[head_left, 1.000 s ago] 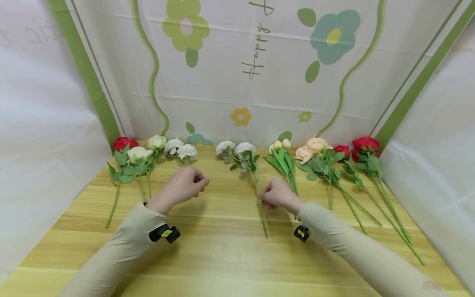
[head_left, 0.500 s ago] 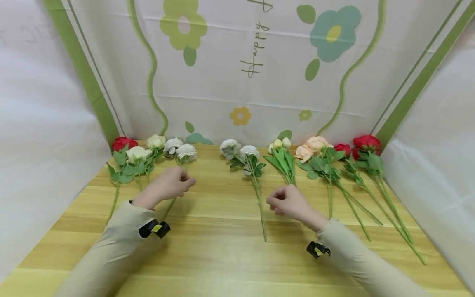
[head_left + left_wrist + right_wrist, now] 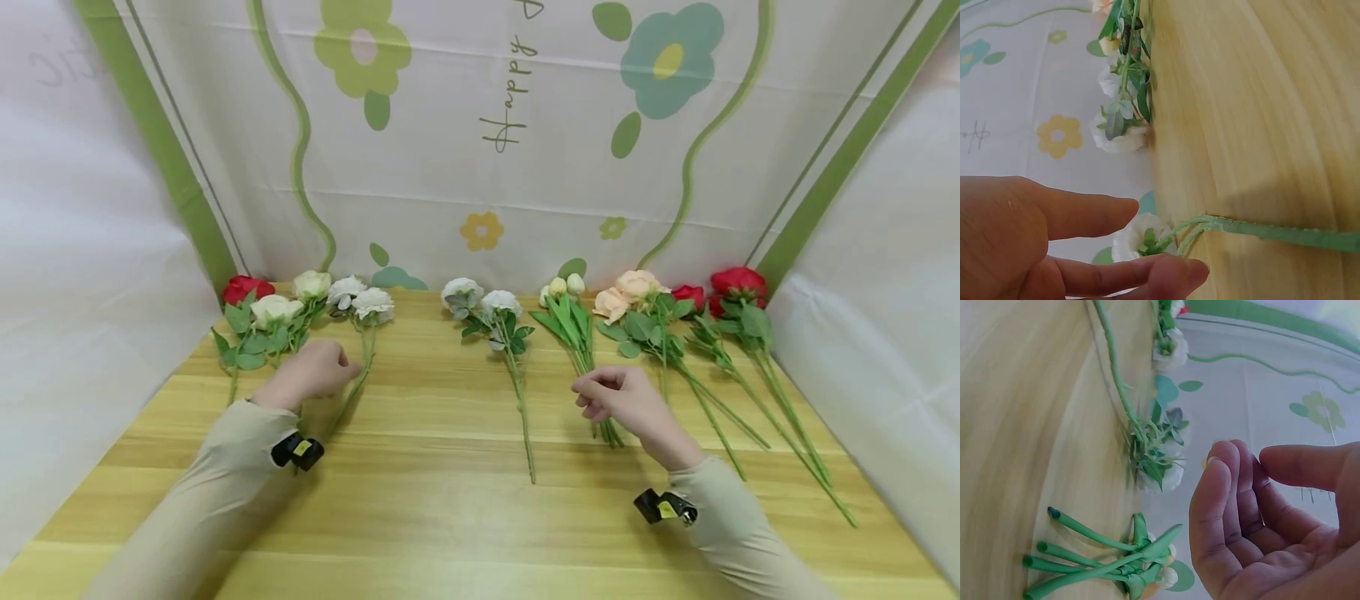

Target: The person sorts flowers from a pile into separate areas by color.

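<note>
Surface (image 3: 457, 533): wood-grain finish, smooth, soft sheen.
Backdrop (image 3: 435, 158): printed cloth, matt, faint fold creases.
Side sheet (image 3: 885, 358): white, fabric-like, wrinkled, slight sheen.
Tulip stems (image 3: 1085, 528): look like moulded plastic, smooth, faint gloss.
White-flower stem (image 3: 1285, 233): plastic-looking, slightly rough, ridged near the fork.
White petals (image 3: 499, 302): cloth-like, matt, ruffled.
Red roses (image 3: 738, 283): fabric-looking, matt.
Sleeves (image 3: 731, 508): thin cloth, matt, wrinkled.
Wrist mounts (image 3: 666, 507): black, plastic-looking.

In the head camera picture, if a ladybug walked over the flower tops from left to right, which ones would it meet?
Red flower, cream roses, first white pair, second white pair, pale tulips, peach flowers, small red flower, big red flowers.
</note>
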Action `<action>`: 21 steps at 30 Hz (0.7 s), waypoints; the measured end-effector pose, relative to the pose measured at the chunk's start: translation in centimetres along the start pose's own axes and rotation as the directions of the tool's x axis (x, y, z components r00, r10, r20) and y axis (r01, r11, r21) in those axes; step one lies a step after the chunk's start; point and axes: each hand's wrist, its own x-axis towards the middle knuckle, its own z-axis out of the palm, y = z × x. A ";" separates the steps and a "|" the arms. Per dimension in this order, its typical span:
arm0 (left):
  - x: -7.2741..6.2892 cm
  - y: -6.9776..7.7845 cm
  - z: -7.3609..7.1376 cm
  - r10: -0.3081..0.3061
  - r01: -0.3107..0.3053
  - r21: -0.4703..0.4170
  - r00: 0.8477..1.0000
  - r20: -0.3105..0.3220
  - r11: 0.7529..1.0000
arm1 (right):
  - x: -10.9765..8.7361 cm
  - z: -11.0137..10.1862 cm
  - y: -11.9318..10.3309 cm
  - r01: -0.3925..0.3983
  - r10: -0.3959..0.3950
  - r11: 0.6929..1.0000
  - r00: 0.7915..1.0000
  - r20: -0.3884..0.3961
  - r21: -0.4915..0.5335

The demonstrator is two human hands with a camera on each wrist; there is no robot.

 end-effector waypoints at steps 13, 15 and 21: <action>1.5 -1.3 1.3 0.023 -0.019 -0.052 0.997 0.071 0.998 | 0.3 -1.5 0.0 0.006 -0.006 0.999 1.000 0.010 0.039; 1.5 -1.3 1.5 0.032 -0.027 -0.068 0.997 0.073 0.997 | 0.3 -1.6 0.0 -0.002 0.001 0.999 1.000 0.023 0.035; 1.4 -0.8 2.0 0.041 -0.036 -0.063 0.996 0.074 0.997 | 0.2 -2.0 0.1 -0.026 0.025 0.999 0.999 0.042 0.023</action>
